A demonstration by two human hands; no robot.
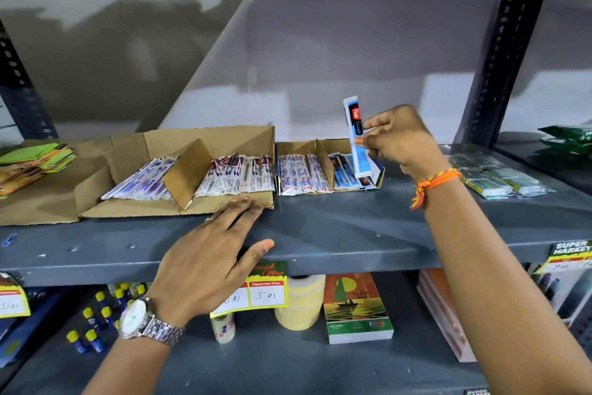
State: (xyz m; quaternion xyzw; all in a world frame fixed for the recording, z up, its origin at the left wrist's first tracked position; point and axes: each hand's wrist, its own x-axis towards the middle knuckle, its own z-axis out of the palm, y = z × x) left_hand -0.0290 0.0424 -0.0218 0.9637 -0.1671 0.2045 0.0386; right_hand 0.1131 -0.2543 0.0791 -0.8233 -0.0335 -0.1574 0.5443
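My right hand [400, 141] pinches a long blue and white pen packet [356, 138] and holds it upright over the right end of a small divided box [379, 175]. That box holds several blue packets on its right side and white ones on its left. My left hand [211, 253] rests flat on the grey shelf [336, 228], its fingertips touching the front edge of a larger cardboard tray [179, 207] with several white and purple pen packets. The thumb hooks over the shelf's front lip.
Green and orange paper pads [35, 164] lie at the far left, clear packets [499, 176] at the right. A slotted upright post [499, 61] stands at the right. Below are tape rolls [299, 301], a notebook [355, 308], small yellow-capped bottles [93, 321] and price tags [266, 289].
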